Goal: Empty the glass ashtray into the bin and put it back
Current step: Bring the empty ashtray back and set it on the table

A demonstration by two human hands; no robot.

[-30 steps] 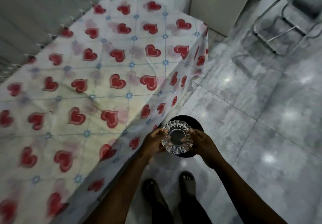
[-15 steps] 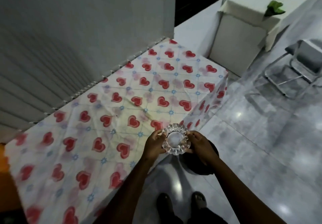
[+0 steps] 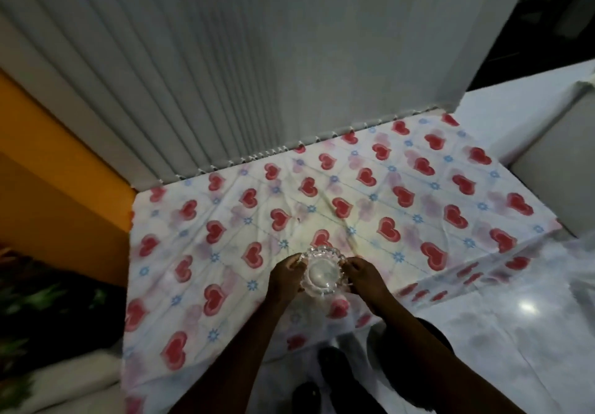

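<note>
At the far left you have an orange wall panel [image 3: 54,188], and beside it a run of pale grey vertical blind slats [image 3: 225,68] hanging down to the far edge of the table. The table itself carries a white plastic tablecloth printed with red hearts and small blue flowers [image 3: 418,207]; the cloth is creased and drapes over the near edge.

Your left hand [image 3: 285,280] is at the left rim of the clear cut-glass ashtray with a scalloped edge [image 3: 323,272], its fingers curled in against the glass. The ashtray sits upright, bowl facing up, above the near part of the cloth, close to the table's front edge. Whether its base touches the cloth cannot be determined from this view. The bowl looks clear, with no contents visible.

Your right hand [image 3: 365,276] is at the opposite rim, fingers likewise pressed onto the glass, so the ashtray is clamped between both hands.

Below the hands, your dark footwear [image 3: 331,365] shows on the glossy grey tiled floor [image 3: 515,333]. At the far right stands a pale grey block-shaped unit [image 3: 557,168], just beside the table's right end.
</note>
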